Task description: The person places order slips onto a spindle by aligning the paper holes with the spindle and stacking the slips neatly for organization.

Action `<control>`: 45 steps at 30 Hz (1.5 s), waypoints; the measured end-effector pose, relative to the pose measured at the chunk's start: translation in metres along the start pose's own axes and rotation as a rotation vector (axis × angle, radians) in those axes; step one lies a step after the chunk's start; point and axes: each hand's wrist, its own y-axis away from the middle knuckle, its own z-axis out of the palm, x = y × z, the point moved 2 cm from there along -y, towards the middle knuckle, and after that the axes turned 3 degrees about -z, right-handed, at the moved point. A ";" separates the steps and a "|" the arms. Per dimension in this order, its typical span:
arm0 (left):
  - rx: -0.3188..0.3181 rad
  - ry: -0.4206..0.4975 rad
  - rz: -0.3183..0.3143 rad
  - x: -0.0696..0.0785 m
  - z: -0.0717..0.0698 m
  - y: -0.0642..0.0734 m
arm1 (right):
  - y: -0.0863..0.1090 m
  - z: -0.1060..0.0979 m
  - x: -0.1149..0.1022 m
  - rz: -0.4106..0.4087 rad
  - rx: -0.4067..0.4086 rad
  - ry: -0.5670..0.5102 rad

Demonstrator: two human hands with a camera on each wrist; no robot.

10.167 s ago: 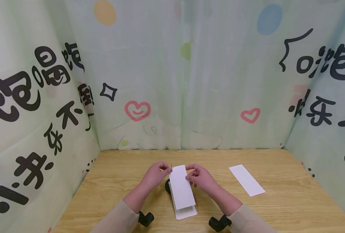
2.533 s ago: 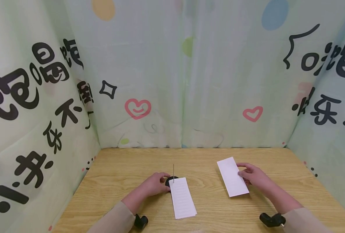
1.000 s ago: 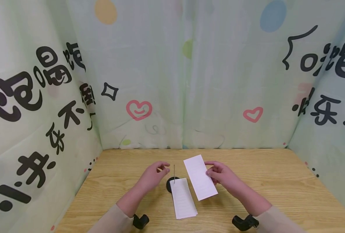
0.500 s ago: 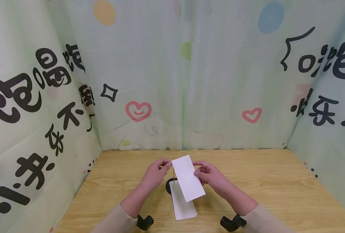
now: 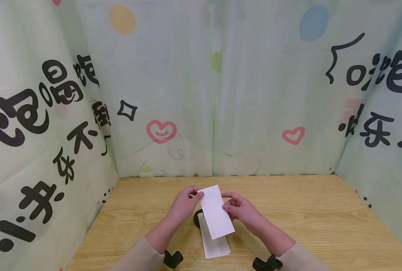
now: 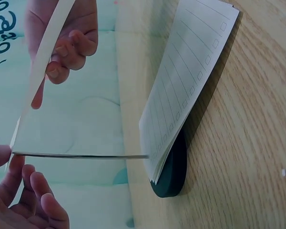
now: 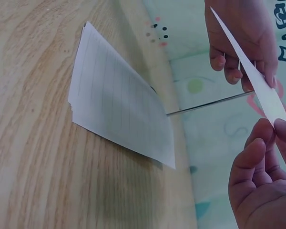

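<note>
Both hands hold one white paper slip (image 5: 217, 214) tilted above a desk paper spike. My left hand (image 5: 184, 203) pinches its upper left corner between thumb and finger, while my right hand (image 5: 241, 210) pinches its right edge. In the left wrist view, the tip of the thin metal rod (image 6: 81, 156) meets the slip right by the left fingertips. Below, a stack of lined slips with small checkboxes (image 6: 190, 62) is threaded on the rod, low down at one end. The round black base (image 6: 174, 171) shows partly from under that stack.
The wooden table (image 5: 323, 226) stretches out on both sides of the hands. A printed curtain (image 5: 248, 113) hangs behind and along both sides. Black wrist cameras (image 5: 268, 263) sit on both forearms near the table front.
An earlier slip has joined the stack on the spike. My right hand has brought this slip leftward from the table's right side; my left hand has left the base and taken its corner.
</note>
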 end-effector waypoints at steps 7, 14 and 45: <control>-0.004 -0.006 -0.013 0.001 -0.002 0.001 | 0.002 0.004 -0.001 0.007 -0.006 0.017; -0.003 0.007 -0.019 -0.001 -0.002 0.000 | 0.000 0.008 0.003 0.000 0.000 0.033; -0.044 0.103 -0.092 -0.003 -0.004 -0.002 | 0.000 0.011 0.008 0.017 -0.002 0.070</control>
